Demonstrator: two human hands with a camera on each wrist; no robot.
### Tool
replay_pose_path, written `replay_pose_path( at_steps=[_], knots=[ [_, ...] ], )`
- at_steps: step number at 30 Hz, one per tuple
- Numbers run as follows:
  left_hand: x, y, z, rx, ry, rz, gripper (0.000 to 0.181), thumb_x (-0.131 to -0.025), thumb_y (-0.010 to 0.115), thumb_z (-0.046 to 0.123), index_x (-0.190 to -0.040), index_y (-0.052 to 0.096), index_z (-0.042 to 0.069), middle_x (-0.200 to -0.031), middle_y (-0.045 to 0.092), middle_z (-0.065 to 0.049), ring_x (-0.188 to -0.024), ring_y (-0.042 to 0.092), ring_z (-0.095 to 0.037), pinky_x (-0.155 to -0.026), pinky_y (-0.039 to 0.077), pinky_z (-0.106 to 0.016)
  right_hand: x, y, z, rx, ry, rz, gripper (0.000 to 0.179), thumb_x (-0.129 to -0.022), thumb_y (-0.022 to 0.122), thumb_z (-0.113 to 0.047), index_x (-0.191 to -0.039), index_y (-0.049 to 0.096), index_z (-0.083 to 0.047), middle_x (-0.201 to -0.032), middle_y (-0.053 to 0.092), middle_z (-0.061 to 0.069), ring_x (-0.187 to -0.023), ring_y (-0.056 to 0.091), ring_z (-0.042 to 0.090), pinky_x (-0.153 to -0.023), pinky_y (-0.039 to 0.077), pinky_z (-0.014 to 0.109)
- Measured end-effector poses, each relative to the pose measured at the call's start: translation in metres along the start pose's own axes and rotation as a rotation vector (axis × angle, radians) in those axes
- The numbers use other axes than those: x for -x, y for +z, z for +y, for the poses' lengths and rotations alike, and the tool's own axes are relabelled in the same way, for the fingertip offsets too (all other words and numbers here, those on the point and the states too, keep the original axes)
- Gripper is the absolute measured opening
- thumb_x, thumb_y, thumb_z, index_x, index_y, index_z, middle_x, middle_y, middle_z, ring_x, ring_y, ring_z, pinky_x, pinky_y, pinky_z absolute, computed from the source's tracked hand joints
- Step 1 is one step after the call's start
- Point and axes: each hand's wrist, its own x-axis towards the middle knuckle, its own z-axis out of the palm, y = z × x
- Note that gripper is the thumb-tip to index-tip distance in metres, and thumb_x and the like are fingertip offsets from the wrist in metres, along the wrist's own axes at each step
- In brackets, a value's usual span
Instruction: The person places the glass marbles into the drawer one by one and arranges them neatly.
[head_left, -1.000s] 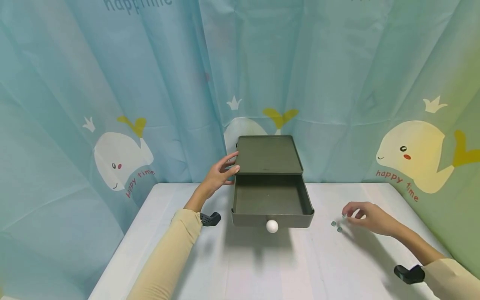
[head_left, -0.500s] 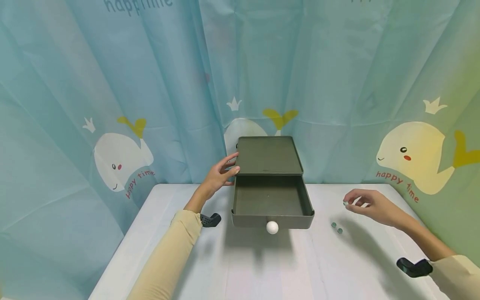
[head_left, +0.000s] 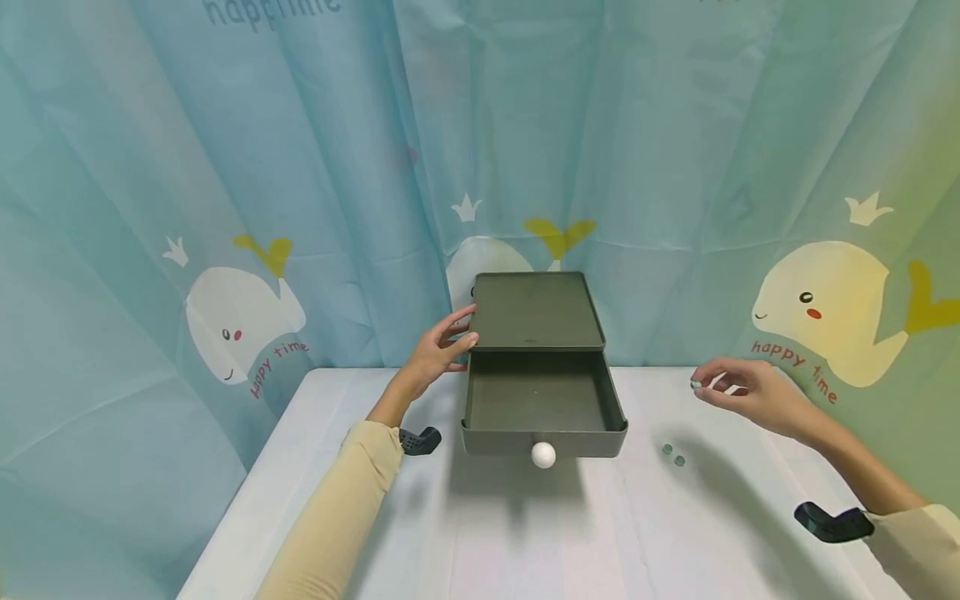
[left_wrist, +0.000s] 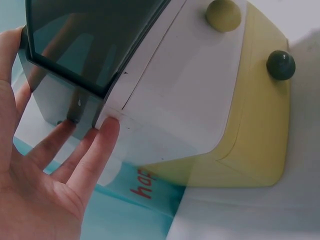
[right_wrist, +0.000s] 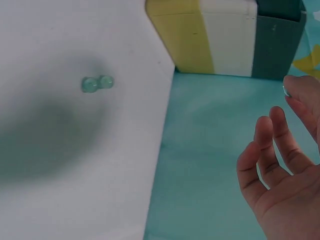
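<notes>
A small drawer unit [head_left: 538,310] stands at the back of the table, its dark green top drawer [head_left: 546,392] pulled out with a white knob in front. My left hand [head_left: 431,354] rests against the unit's left side, fingers spread and nearly straight. In the left wrist view, fingertips [left_wrist: 107,127] touch the white and green side wall. To the right of the unit, my right hand [head_left: 757,396] is raised above the table, pinching a small green marble [head_left: 696,384] between thumb and forefinger. Two more green marbles [right_wrist: 90,84] lie close together on the table below it.
White and yellow lower drawers [left_wrist: 255,125] are closed beneath the green one. The white table [head_left: 525,533] ends at a blue-green curtain [head_left: 360,167] printed with whales, close behind the unit and at both sides.
My right hand has lifted one marble off the table and moved it upward, leaving two there. The left hand and the drawer have stayed put.
</notes>
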Motion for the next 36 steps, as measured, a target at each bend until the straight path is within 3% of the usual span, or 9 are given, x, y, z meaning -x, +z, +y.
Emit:
replay_pose_path(
  at_steps=[6, 17, 24, 36],
  knots=[
    [-0.001, 0.000, -0.001, 0.002, -0.006, 0.002, 0.057, -0.102, 0.066, 0.030, -0.156, 0.046, 0.033, -0.159, 0.041, -0.011, -0.137, 0.051, -0.032, -0.099, 0.053, -0.056, -0.004, -0.016, -0.013, -0.036, 0.002, 0.024, 0.014, -0.094, 0.076, -0.009, -0.103, 0.074, -0.019, -0.098, 0.072, -0.002, -0.082, 0.067, 0.008, -0.069, 0.051, 0.018],
    [0.000, 0.000, 0.001, 0.004, -0.010, -0.001, 0.058, -0.101, 0.066, 0.032, -0.156, 0.046, 0.035, -0.160, 0.040, -0.012, -0.138, 0.051, -0.032, -0.099, 0.053, -0.056, -0.014, -0.035, -0.027, -0.136, -0.003, 0.169, 0.019, -0.087, 0.077, 0.008, -0.102, 0.073, -0.002, -0.096, 0.072, -0.004, -0.078, 0.066, 0.009, -0.071, 0.052, 0.012],
    [0.001, -0.001, 0.001, 0.004, -0.008, -0.004, 0.058, -0.102, 0.066, 0.032, -0.156, 0.045, 0.035, -0.160, 0.040, -0.012, -0.138, 0.051, -0.032, -0.099, 0.053, -0.056, -0.014, -0.039, -0.032, -0.123, 0.039, 0.160, 0.019, -0.088, 0.078, 0.004, -0.103, 0.074, -0.006, -0.098, 0.072, -0.006, -0.078, 0.068, 0.009, -0.069, 0.051, 0.013],
    [0.001, 0.000, 0.001, 0.005, -0.005, -0.014, 0.058, -0.103, 0.064, 0.029, -0.157, 0.043, 0.032, -0.161, 0.037, -0.014, -0.139, 0.049, -0.033, -0.100, 0.053, -0.055, -0.020, -0.041, -0.042, -0.100, 0.031, 0.131, 0.018, -0.089, 0.078, 0.000, -0.104, 0.074, -0.008, -0.099, 0.073, -0.005, -0.081, 0.067, 0.011, -0.071, 0.051, 0.013]
  ],
)
